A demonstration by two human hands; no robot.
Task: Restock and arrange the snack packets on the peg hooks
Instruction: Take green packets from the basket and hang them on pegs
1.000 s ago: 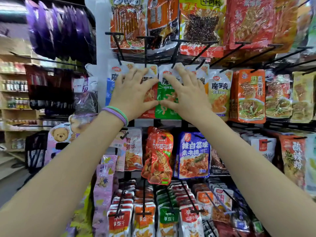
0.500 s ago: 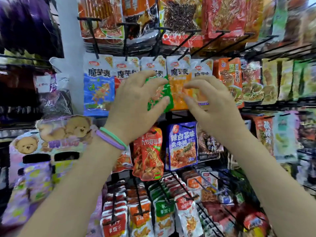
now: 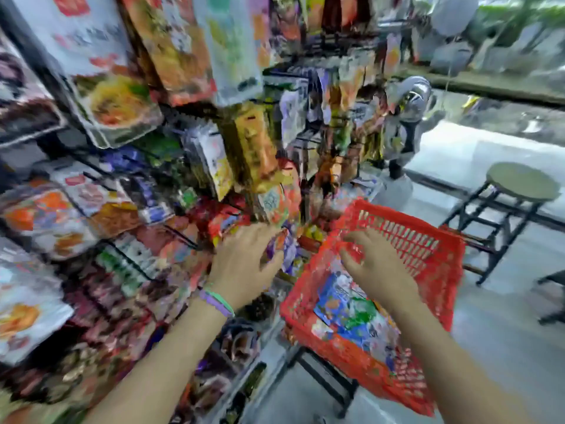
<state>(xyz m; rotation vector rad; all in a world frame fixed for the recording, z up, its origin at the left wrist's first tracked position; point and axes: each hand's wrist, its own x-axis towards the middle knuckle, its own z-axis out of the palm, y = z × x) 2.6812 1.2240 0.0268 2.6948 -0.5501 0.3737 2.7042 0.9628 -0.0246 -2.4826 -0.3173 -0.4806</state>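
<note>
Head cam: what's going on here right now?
A person is restocking hanging snack packets on a peg-hook rack. The right hand reaches into a red basket that holds loose packets, fingers spread; I can't tell if it grips one. The left hand, with wristbands, is by the rack's lower packets. The frame is motion-blurred. A round stool stands beyond the basket.

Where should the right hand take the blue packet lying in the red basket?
Come straight down from above: the red basket is open-topped and the blue packet lies flat on the pile. Pinch its exposed near-left edge, since the right hand hovers over its far side.
</note>
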